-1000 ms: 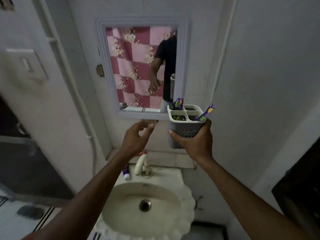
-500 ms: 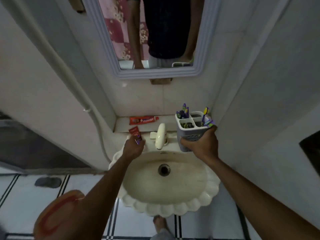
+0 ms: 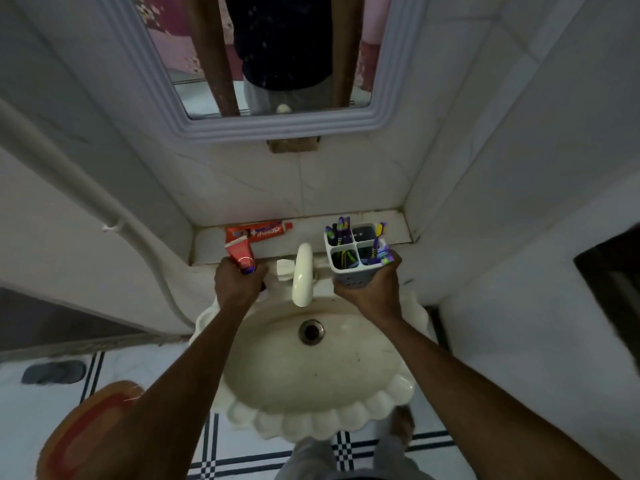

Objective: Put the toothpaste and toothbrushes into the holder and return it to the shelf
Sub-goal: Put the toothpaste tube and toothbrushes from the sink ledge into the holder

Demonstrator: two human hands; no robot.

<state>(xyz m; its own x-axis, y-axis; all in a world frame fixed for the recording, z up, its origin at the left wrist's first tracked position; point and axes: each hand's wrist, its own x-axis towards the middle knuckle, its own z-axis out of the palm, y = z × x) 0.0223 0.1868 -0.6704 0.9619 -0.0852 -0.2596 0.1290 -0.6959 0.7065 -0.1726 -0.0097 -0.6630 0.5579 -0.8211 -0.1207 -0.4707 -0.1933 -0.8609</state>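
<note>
Scalloped washbasin (image 3: 398, 386): centre, tap at its 12 o'clock.
Four-compartment holder (image 3: 353, 268): right hand (image 3: 372, 292) wrapped round it, at 1 o'clock of the basin; purple toothbrushes (image 3: 341, 228) already inside.
Red toothpaste tube (image 3: 242, 254): left hand (image 3: 239, 282) closed on it, at 11 o'clock.
Second tube (image 3: 259, 232): lying on ledge (image 3: 394, 223).
Step, as judged: loading toothpaste. Next: carry tube toward 3 o'clock, drop into a compartment.

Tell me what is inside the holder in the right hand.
The holder has four compartments; purple-and-yellow toothbrushes stick out of several of them. One back compartment looks dark, and its contents cannot be made out. No toothpaste is inside. The right hand covers its lower walls.
</note>
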